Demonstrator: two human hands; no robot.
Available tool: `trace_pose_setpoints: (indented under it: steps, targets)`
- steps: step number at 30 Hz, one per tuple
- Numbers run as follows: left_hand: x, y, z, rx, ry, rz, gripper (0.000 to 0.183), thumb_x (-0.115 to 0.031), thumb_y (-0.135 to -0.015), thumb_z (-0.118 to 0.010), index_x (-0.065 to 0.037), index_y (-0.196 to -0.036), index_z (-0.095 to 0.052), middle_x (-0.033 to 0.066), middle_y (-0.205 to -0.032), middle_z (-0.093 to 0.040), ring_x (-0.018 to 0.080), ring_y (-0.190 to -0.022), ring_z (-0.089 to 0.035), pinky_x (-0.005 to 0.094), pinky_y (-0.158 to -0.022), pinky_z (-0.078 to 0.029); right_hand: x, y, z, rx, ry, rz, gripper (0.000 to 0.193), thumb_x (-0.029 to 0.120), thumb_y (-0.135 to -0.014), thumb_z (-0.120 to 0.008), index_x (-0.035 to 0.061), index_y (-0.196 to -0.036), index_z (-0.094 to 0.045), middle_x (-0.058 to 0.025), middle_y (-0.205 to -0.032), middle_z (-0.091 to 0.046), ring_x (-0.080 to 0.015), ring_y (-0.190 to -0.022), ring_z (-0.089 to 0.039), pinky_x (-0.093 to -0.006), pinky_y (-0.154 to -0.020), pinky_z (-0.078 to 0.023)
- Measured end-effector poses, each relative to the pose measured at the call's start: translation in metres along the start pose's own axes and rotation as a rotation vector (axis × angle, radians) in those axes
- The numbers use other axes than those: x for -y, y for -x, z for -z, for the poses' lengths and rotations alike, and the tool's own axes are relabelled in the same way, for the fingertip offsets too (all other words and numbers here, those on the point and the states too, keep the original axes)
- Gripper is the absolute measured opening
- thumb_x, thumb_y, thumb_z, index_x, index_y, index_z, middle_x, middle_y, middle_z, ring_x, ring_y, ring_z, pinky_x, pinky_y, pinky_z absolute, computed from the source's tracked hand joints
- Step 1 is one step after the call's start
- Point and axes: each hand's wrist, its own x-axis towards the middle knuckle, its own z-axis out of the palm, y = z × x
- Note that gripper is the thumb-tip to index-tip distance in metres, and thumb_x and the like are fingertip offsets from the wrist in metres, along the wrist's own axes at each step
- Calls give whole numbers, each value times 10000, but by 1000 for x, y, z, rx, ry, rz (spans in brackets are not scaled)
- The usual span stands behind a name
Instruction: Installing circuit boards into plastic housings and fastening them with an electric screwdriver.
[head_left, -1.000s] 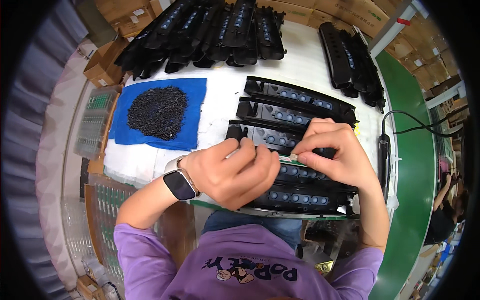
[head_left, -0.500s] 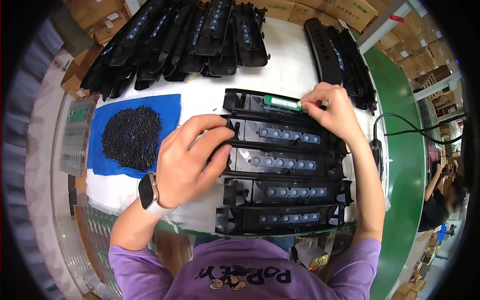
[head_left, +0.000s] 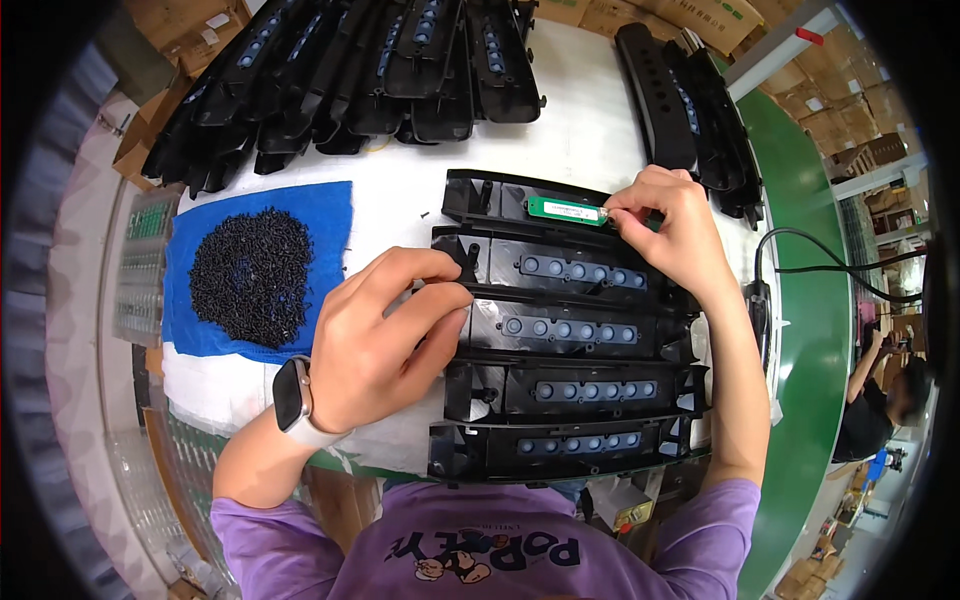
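Five-odd black plastic housings lie stacked in a column before me, several with a strip of blue-grey round buttons [head_left: 583,271]. Over the farthest housing [head_left: 500,197] a narrow green circuit board [head_left: 566,210] with a white label lies lengthwise. My right hand [head_left: 665,220] pinches the board's right end between thumb and forefinger. At the left ends of the second and third housings [head_left: 485,325], my left hand [head_left: 390,325] is curled, fingertips against their edges; its grip is partly hidden by the fingers. That wrist wears a watch [head_left: 293,395].
A heap of small black screws [head_left: 250,280] sits on a blue cloth [head_left: 335,215] to the left. More black housings [head_left: 440,110] are piled at the back, others [head_left: 660,100] at the far right. A black cable [head_left: 820,265] runs along the right side. A person [head_left: 870,420] is beyond.
My left hand has slid slightly down along the housings' left ends, its fingers closer together. The green board has tilted flatter and shifted slightly down, still in my right hand.
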Motion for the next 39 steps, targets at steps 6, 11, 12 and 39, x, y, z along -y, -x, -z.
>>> trace_pose_setpoints:
  steps: [6,11,12,39]
  targets:
    - [-4,-3,-4,8,11,-3,201,55,-663,-677,-3,-846,-618,110,-918,-584,251,-712,-601,321,-596,-491,-6,4,0,18,23,-51,59,18,-699,-657,24,-755,-675,-54,-633,-580,-178,-589,-540,-284,-709,-391]
    - [-5,-5,-8,8,3,6,193,54,-667,-677,2,-843,-617,111,-903,-589,249,-712,-601,318,-595,-491,-8,0,-4,-13,-90,-41,79,1,-681,-615,-23,-731,-670,-117,-630,-605,-219,-550,-591,-303,-563,-491]
    - [-6,-5,-6,14,3,12,193,55,-670,-675,2,-846,-619,112,-899,-590,253,-714,-602,322,-599,-492,-9,0,-3,-14,-89,-43,79,1,-681,-615,-23,-731,-670,-117,-630,-605,-219,-550,-591,-303,-563,-491]
    - [-154,593,77,48,-931,1462,937,-590,-636,-704,-3,-1308,-418,215,-1406,-333,401,-1326,-253,562,-1059,-228,233,89,38,324,-6,557,114,-2,-814,-640,-15,-921,-678,-115,-847,-636,-237,-797,-600,-351,-672,-491]
